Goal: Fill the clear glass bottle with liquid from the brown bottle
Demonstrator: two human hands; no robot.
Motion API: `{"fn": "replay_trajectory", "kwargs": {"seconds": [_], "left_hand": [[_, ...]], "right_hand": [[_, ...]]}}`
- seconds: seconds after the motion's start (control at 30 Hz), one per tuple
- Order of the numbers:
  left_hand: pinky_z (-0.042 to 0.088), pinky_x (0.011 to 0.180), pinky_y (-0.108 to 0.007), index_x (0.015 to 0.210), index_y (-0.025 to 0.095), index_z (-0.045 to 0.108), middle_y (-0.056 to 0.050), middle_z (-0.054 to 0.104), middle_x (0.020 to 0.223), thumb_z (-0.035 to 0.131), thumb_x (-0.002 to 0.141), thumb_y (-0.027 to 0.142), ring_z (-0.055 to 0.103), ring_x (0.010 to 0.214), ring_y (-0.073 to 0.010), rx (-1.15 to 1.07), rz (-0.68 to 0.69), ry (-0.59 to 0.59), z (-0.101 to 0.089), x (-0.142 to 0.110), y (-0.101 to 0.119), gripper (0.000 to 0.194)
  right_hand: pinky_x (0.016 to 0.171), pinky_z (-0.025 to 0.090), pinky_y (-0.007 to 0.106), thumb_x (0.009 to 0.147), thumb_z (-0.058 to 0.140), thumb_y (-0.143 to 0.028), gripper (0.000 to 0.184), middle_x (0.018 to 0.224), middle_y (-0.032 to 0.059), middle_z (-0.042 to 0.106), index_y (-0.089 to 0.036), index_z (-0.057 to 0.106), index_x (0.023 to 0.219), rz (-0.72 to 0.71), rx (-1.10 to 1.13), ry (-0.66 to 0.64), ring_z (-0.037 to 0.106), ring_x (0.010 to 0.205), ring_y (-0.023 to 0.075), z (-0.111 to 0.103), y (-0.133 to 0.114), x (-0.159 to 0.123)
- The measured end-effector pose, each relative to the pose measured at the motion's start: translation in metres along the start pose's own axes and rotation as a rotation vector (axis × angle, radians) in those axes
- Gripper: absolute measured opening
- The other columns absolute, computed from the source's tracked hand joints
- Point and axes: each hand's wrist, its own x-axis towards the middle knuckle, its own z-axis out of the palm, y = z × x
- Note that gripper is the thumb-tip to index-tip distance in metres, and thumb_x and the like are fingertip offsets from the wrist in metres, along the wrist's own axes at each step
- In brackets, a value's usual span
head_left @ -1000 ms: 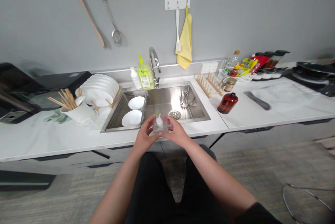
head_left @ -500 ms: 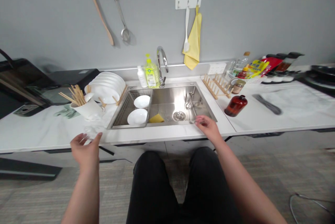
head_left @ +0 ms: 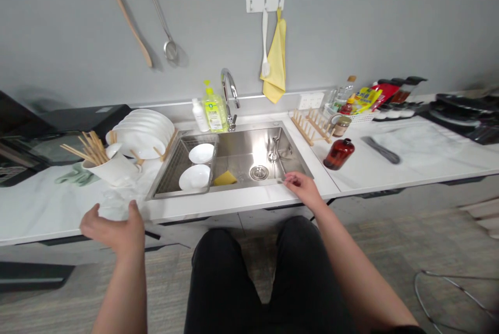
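Note:
My left hand (head_left: pixel 115 227) is at the counter's front edge on the left, thumb and fingers spread apart. Just beyond it lies crumpled clear plastic (head_left: pixel 117 200), close to the fingertips; whether they touch is unclear. Behind that, a tilted white holder (head_left: pixel 113 170) carries wooden chopsticks (head_left: pixel 93 148) and a white spoon. My right hand (head_left: pixel 302 188) is over the front right rim of the steel sink (head_left: pixel 249 141), fingers curled together. A small pale bit shows by its fingertips, too blurred to name. White bowls (head_left: pixel 195 176) sit in the sink's wire basket, beside a yellow sponge (head_left: pixel 225 178).
White plates (head_left: pixel 142 128) stand in a rack left of the sink. Behind it are a green soap bottle (head_left: pixel 214 111) and the faucet (head_left: pixel 230 97). To the right are a wooden rack (head_left: pixel 310 128), a brown bottle (head_left: pixel 339 154) and a dark grey utensil (head_left: pixel 381 150).
My left hand has spread its fingers wider and shifted left and down in the picture. My right hand stays by the sink rim. The whole view has shifted slightly.

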Motion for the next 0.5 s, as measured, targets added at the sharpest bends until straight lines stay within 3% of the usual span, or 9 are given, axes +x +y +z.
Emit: {"fn": "replay_trajectory", "kwargs": {"seconds": [0.07, 0.13, 0.23, 0.33, 0.4, 0.5], "left_hand": [[0.034, 0.134, -0.075, 0.147, 0.023, 0.048, -0.023, 0.054, 0.16, 0.076, 0.096, 0.052, 0.047, 0.159, -0.0518, 0.033, 0.144, 0.04, 0.005, -0.015, 0.022, 0.064], [0.042, 0.13, -0.069, 0.138, 0.02, 0.058, -0.023, 0.065, 0.145, 0.072, 0.099, 0.052, 0.058, 0.148, -0.0483, -0.016, 0.231, -0.062, 0.016, -0.025, 0.05, 0.053], [0.047, 0.126, -0.063, 0.131, 0.019, 0.064, -0.022, 0.071, 0.134, 0.066, 0.104, 0.053, 0.064, 0.138, -0.043, -0.1, 0.305, -0.266, 0.042, -0.029, 0.092, 0.043], [0.048, 0.125, -0.058, 0.133, 0.018, 0.067, -0.022, 0.072, 0.137, 0.062, 0.107, 0.054, 0.064, 0.137, -0.0409, -0.121, 0.38, -0.37, 0.066, -0.027, 0.12, 0.044], [0.047, 0.126, -0.057, 0.137, 0.016, 0.068, -0.024, 0.071, 0.141, 0.061, 0.108, 0.055, 0.062, 0.139, -0.0412, -0.12, 0.426, -0.412, 0.078, -0.027, 0.129, 0.048], [0.046, 0.126, -0.057, 0.14, 0.016, 0.068, -0.024, 0.07, 0.144, 0.061, 0.109, 0.055, 0.062, 0.141, -0.0421, -0.102, 0.451, -0.454, 0.087, -0.028, 0.132, 0.051]], "right_hand": [[0.082, 0.06, 0.043, 0.088, 0.086, -0.059, 0.043, 0.089, 0.0061, 0.081, -0.023, 0.08, 0.109, -0.005, 0.049, 0.055, 0.074, 0.082, 0.028, -0.003, 0.0, 0.0], [0.079, 0.058, 0.041, 0.089, 0.084, -0.061, 0.042, 0.083, 0.0026, 0.072, -0.024, 0.076, 0.107, -0.029, 0.058, 0.191, 0.069, 0.078, 0.0255, -0.012, 0.001, 0.001], [0.081, 0.058, 0.041, 0.09, 0.08, -0.059, 0.04, 0.09, 0.0013, 0.065, -0.025, 0.066, 0.107, -0.076, -0.085, 0.558, 0.064, 0.08, 0.0236, -0.041, 0.007, 0.008], [0.096, 0.061, 0.048, 0.083, 0.083, -0.055, 0.055, 0.117, 0.0098, 0.067, -0.023, 0.061, 0.122, -0.073, -0.299, 0.895, 0.067, 0.1, 0.0291, -0.082, 0.021, 0.021], [0.109, 0.059, 0.056, 0.076, 0.087, -0.056, 0.078, 0.14, 0.0193, 0.062, -0.02, 0.057, 0.138, -0.045, -0.399, 0.963, 0.065, 0.124, 0.0371, -0.107, 0.032, 0.031], [0.131, 0.043, 0.066, 0.066, 0.094, -0.055, 0.115, 0.163, 0.028, 0.05, -0.014, 0.042, 0.161, -0.01, -0.432, 0.896, 0.053, 0.152, 0.047, -0.134, 0.05, 0.047]]}}
